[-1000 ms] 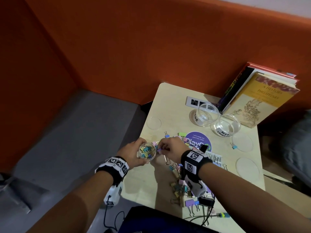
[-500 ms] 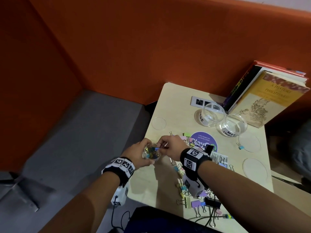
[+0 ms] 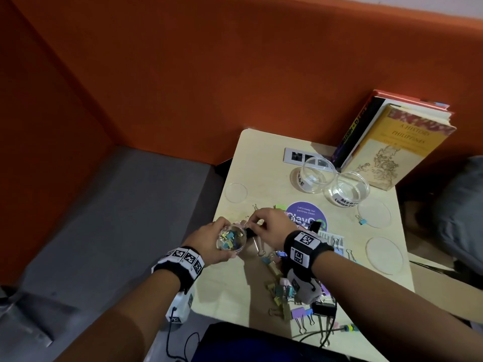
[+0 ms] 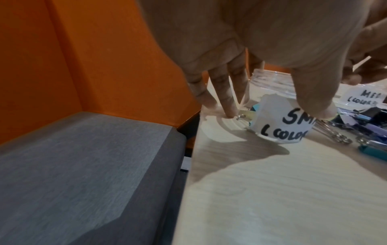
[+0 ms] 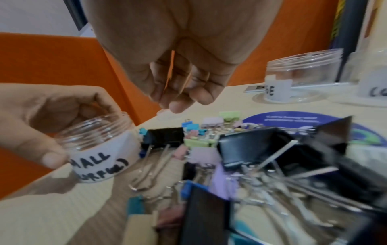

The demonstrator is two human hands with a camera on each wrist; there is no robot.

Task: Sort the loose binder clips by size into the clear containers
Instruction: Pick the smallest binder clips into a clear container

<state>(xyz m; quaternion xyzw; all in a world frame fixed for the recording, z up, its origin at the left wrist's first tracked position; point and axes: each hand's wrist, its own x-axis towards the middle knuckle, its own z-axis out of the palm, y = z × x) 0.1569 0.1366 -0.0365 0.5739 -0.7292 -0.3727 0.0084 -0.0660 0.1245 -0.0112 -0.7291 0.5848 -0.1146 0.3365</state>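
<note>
My left hand (image 3: 220, 240) grips a small clear jar (image 3: 231, 240) labelled SMALL (COLORFUL) (image 4: 280, 122), raised a little off the table and holding several small coloured clips. My right hand (image 3: 257, 222) hovers just right of the jar's rim. Its fingers (image 5: 180, 99) hang loosely curled with nothing visible between them. Below it lies a black clip (image 5: 165, 135) at the edge of the heap of loose clips (image 3: 285, 291). Two empty labelled jars, a large one (image 3: 317, 176) and a medium one (image 3: 349, 190), stand at the back of the table.
Clear lids lie on the table (image 3: 261, 304) at the left (image 3: 236, 192) and right (image 3: 373, 214). One blue clip (image 3: 362, 220) lies alone by a lid. Books (image 3: 392, 142) lean at the back right. A grey seat (image 3: 117, 218) drops off left of the table.
Half a second ago my right hand pinched a blue clip over the jar's mouth; now that clip is gone from its fingers and the hand sits beside the rim. My left hand has kept hold of the jar.
</note>
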